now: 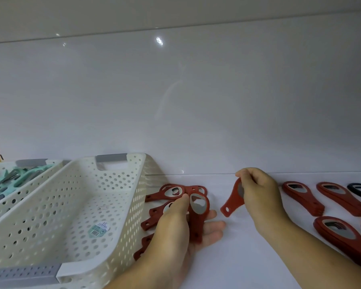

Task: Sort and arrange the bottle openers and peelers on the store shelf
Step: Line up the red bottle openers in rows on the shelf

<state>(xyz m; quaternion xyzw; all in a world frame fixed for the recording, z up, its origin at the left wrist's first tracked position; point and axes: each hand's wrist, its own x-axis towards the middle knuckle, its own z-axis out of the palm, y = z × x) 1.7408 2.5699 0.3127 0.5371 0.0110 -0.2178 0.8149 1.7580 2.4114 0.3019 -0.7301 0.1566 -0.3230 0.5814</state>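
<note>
Left hand point(181, 228): fingers part-curled, thumb pressing on a fanned bunch of red plastic bottle openers point(173, 192), just right of the cream perforated plastic basket point(71, 205).

Right hand point(256, 197): fingertips pinch a single red bottle opener point(230, 203) by its head, handle pointing down-left.

Stacked red openers point(302, 198) lie in rows on the white shelf point(248, 257) at right.

Teal-handled peelers point(10, 180) sit in the second cream basket point(0, 203), far left.

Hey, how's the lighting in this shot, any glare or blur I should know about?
Head view: soft, even light, faint shadows; one bright glare spot on the glossy back panel; the wide-angle lens stretches the white basket at lower left; the red opener in the right hand and the red openers in the left hand look slightly soft.
</note>
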